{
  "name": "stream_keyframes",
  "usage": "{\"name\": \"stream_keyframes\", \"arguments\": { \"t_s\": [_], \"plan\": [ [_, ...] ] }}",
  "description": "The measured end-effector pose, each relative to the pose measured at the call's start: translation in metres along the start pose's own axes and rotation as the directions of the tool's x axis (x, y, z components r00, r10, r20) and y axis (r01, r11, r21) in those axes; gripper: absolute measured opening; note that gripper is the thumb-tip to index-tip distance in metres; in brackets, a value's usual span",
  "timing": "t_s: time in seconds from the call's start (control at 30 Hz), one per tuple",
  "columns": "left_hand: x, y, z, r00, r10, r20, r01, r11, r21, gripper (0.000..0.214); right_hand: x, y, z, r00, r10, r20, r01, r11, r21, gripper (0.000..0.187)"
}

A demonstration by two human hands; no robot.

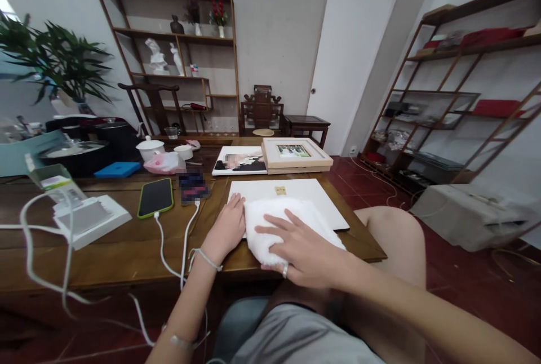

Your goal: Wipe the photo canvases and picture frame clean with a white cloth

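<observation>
A white fluffy cloth (pixel 260 243) lies bunched over the near part of a flat white board (pixel 302 192). My right hand (pixel 298 248) rests on top of this cloth, fingers spread, with the ringed digit at its near edge. At the board's left edge, touching it and close to the cloth, is my left hand (pixel 230 226), its fingers stretched out; their tips are partly hard to see. A small gold-coloured piece (pixel 280 190) sits on the board beyond the cloth. The board lies near the front edge of the wooden table (pixel 203 251).
Behind the board lie a photo panel (pixel 253 167) and a light wood picture frame (pixel 325 162). To the left are two cabled phones, the nearer-left one green-edged (pixel 155 198), an open white box (pixel 114 217), a blue case (pixel 117 169) and a lidded white bowl (pixel 150 148).
</observation>
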State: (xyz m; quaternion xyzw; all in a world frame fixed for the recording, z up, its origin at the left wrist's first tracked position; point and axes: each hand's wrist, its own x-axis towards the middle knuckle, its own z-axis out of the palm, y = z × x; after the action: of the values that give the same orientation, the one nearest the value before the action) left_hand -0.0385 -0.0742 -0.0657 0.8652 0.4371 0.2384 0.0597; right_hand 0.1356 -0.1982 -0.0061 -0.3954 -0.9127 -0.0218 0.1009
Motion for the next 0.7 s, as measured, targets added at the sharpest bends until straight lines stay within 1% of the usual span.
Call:
{"name": "stream_keyframes", "arguments": {
  "t_s": [0.07,0.13,0.3,0.4,0.47,0.53,0.6,0.7],
  "plan": [
    [0.000,0.000,0.001,1.000,-0.008,-0.018,0.008,1.000,-0.005,0.041,0.001,0.007,-0.001,1.000,0.016,0.002,-0.016,1.000,0.024,0.030],
    [0.000,0.000,0.001,1.000,-0.013,-0.027,0.012,1.000,-0.008,0.041,0.011,0.022,0.001,0.999,0.047,0.001,-0.047,0.998,0.036,0.031],
    [0.000,-0.002,0.000,0.999,0.004,-0.033,-0.005,0.999,-0.032,0.041,0.056,0.073,0.013,0.983,0.185,0.007,-0.185,0.983,-0.006,0.039],
    [0.001,-0.004,-0.001,0.999,0.006,-0.042,-0.009,0.998,-0.058,0.041,0.083,0.090,0.019,0.972,0.234,-0.006,-0.235,0.972,-0.028,0.038],
    [0.001,-0.005,-0.003,0.999,0.000,-0.047,-0.004,0.997,-0.072,0.042,0.093,0.092,0.022,0.975,0.223,-0.011,-0.223,0.974,-0.027,0.036],
    [0.001,-0.005,-0.005,0.998,-0.008,-0.061,0.002,0.996,-0.084,0.042,0.093,0.086,0.022,0.982,0.190,-0.020,-0.190,0.981,-0.028,0.036],
    [0.001,-0.005,-0.006,0.998,-0.004,-0.071,-0.003,0.996,-0.094,0.041,0.083,0.072,0.020,0.990,0.138,-0.026,-0.138,0.990,-0.024,0.036],
    [0.002,-0.005,-0.005,0.998,0.028,-0.057,-0.034,0.994,-0.101,0.041,0.051,0.043,0.011,0.999,0.044,-0.015,-0.043,0.999,0.015,0.034]
  ]
}}
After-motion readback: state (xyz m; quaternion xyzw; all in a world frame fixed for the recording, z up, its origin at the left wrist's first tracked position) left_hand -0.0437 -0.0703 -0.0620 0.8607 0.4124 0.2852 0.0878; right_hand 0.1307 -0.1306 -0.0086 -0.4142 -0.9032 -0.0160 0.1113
